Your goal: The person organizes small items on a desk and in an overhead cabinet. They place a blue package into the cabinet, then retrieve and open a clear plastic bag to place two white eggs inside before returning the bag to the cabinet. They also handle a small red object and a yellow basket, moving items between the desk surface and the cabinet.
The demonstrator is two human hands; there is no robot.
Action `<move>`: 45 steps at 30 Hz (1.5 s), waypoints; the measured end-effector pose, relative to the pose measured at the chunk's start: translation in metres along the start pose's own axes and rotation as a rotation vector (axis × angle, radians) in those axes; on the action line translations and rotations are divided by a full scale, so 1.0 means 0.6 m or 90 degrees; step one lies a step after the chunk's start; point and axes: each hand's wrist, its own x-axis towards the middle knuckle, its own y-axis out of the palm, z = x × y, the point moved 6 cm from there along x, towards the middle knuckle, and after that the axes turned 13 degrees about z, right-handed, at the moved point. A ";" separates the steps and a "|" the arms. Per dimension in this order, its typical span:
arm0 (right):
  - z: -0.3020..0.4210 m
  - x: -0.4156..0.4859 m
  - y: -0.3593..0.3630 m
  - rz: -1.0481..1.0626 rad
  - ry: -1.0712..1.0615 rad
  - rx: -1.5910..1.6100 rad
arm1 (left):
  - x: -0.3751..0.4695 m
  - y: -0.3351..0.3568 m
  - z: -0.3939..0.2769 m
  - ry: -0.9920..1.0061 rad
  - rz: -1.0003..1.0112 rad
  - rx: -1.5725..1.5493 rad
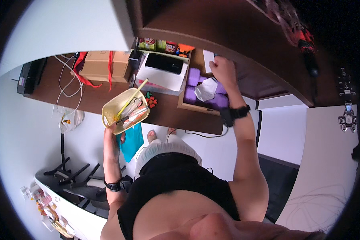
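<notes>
My left hand (112, 132) grips the near end of a cream woven-look plastic basket (108, 109) in front of the desk edge. Inside it lie a long yellow stick (132, 97), pens and small clear packets. A turquoise bag (132, 144) hangs beneath the basket, beside my left fingers; whether they hold it too is unclear. My right hand (224, 70), fingers curled, is over the back right of a wooden tray (198, 108), by a white card (209, 61). Its fingertips are hidden, so any hold is unclear. Purple containers (194, 75) and crumpled white paper (206, 89) sit in the tray.
A black phone (164, 63) lies on a white stack (159, 78). Left of it stand a cardboard box (103, 67) with red ribbons and a white cable (67, 96). Snack packets (171, 47) line the back. A dark shelf (198, 22) overhangs the desk (192, 118).
</notes>
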 end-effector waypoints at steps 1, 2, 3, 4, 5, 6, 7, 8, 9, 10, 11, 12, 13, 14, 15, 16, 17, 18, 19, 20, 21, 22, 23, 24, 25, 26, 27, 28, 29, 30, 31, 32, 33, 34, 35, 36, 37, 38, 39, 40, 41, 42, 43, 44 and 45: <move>0.027 -0.031 -0.023 0.055 -0.010 0.024 | -0.001 -0.002 -0.001 0.016 0.013 -0.003; 0.058 -0.063 -0.047 0.077 -0.058 0.054 | -0.002 -0.009 -0.001 0.022 0.014 -0.008; 0.088 -0.099 -0.063 0.112 -0.053 0.062 | -0.007 -0.024 -0.002 0.008 -0.014 -0.008; 0.115 -0.139 -0.073 0.131 -0.067 0.074 | -0.011 -0.035 -0.002 0.001 -0.019 -0.012; 0.152 -0.175 -0.086 0.145 -0.160 0.038 | -0.014 -0.046 -0.001 -0.015 -0.033 -0.015; 0.181 -0.215 -0.092 0.141 -0.209 0.067 | -0.017 -0.051 -0.006 0.016 -0.017 -0.010; 0.205 -0.245 -0.084 0.170 -0.225 0.072 | -0.019 -0.060 -0.009 0.013 -0.014 -0.020; 0.218 -0.278 -0.067 0.268 -0.211 0.079 | -0.022 -0.069 -0.012 0.018 -0.025 -0.023; 0.240 -0.306 -0.058 0.277 -0.265 0.103 | -0.024 -0.077 -0.014 0.012 -0.041 -0.026; 0.256 -0.328 -0.042 0.263 -0.332 0.111 | -0.023 -0.079 -0.018 0.024 -0.018 -0.020; 0.267 -0.346 -0.018 0.282 -0.375 0.098 | -0.024 -0.081 -0.020 0.023 0.000 -0.016; 0.272 -0.359 0.015 0.304 -0.375 0.121 | -0.027 -0.086 -0.018 0.007 -0.008 -0.014; 0.275 -0.370 0.050 0.330 -0.378 0.143 | -0.028 -0.086 -0.020 0.026 0.013 -0.007; 0.274 -0.375 0.084 0.322 -0.377 0.122 | -0.029 -0.090 -0.019 0.032 0.006 -0.001; 0.275 -0.376 0.122 0.316 -0.380 0.104 | -0.032 -0.094 -0.019 0.040 0.003 0.001; 0.274 -0.376 0.165 0.349 -0.375 0.063 | -0.033 -0.098 -0.016 0.038 0.008 0.003; 0.276 -0.377 0.186 0.303 -0.390 0.079 | -0.038 -0.104 -0.015 0.042 0.011 -0.012; 0.273 -0.373 0.208 0.292 -0.392 0.067 | -0.041 -0.115 -0.011 0.026 -0.012 -0.011; 0.273 -0.369 0.228 0.303 -0.380 0.045 | -0.044 -0.124 -0.008 0.021 -0.016 -0.020; 0.276 -0.367 0.237 0.295 -0.381 0.058 | -0.049 -0.135 -0.007 0.019 -0.023 -0.015; 0.286 -0.362 0.240 0.283 -0.398 0.068 | -0.052 -0.150 -0.005 0.018 -0.038 -0.025; 0.298 -0.356 0.242 0.285 -0.409 0.072 | -0.058 -0.165 0.000 0.019 -0.057 -0.038; 0.314 -0.350 0.242 0.299 -0.421 0.077 | -0.066 -0.183 0.006 0.018 -0.081 -0.059; 0.336 -0.338 0.241 0.301 -0.431 0.084 | -0.069 -0.202 0.012 0.023 -0.113 -0.065; 0.362 -0.320 0.240 0.279 -0.448 0.089 | -0.070 -0.223 0.014 0.025 -0.129 -0.057; 0.391 -0.303 0.244 0.274 -0.463 0.093 | -0.072 -0.250 0.017 0.021 -0.142 -0.057; 0.420 -0.290 0.250 0.270 -0.477 0.102 | -0.075 -0.276 0.023 0.015 -0.155 -0.057; 0.447 -0.269 0.262 0.292 -0.479 0.103 | -0.072 -0.306 0.028 0.023 -0.196 -0.075; 0.477 -0.241 0.276 0.290 -0.491 0.084 | -0.062 -0.337 0.021 0.040 -0.204 -0.048; 0.509 -0.224 0.295 0.291 -0.491 0.069 | -0.056 -0.368 0.018 0.045 -0.208 -0.016; 0.537 -0.215 0.314 0.294 -0.483 0.056 | -0.055 -0.400 0.017 0.024 -0.224 0.020; 0.565 -0.197 0.332 0.289 -0.481 0.052 | -0.041 -0.430 0.009 0.033 -0.209 0.037; 0.589 -0.183 0.349 0.282 -0.478 0.053 | -0.026 -0.460 0.008 0.007 -0.218 0.054; 0.608 -0.170 0.366 0.263 -0.468 0.034 | -0.005 -0.486 0.005 -0.003 -0.212 0.079; 0.624 -0.160 0.381 0.246 -0.451 0.019 | 0.020 -0.508 0.000 -0.002 -0.181 0.108; 0.639 -0.150 0.395 0.224 -0.434 0.010 | 0.049 -0.528 -0.006 -0.004 -0.148 0.139; 0.653 -0.142 0.410 0.204 -0.411 0.004 | 0.078 -0.547 -0.010 -0.007 -0.113 0.180; 0.665 -0.133 0.421 0.178 -0.394 -0.018 | 0.105 -0.560 -0.006 -0.019 -0.086 0.168; 0.676 -0.126 0.430 0.142 -0.374 -0.034 | 0.144 -0.574 -0.012 -0.041 -0.065 0.171; 0.682 -0.116 0.443 0.137 -0.340 -0.052 | 0.173 -0.587 -0.014 -0.057 -0.037 0.177; 0.688 -0.108 0.455 0.138 -0.311 -0.072 | 0.193 -0.597 -0.016 -0.059 -0.016 0.186; 0.693 -0.100 0.466 0.142 -0.286 -0.070 | 0.220 -0.605 -0.024 -0.065 -0.004 0.195; 0.696 -0.095 0.472 0.133 -0.259 -0.082 | 0.236 -0.612 -0.025 -0.081 0.008 0.205; 0.700 -0.088 0.475 0.116 -0.235 -0.093 | 0.250 -0.624 -0.031 -0.093 -0.008 0.274; 0.702 -0.086 0.474 0.097 -0.213 -0.104 | 0.263 -0.628 -0.033 -0.096 -0.008 0.280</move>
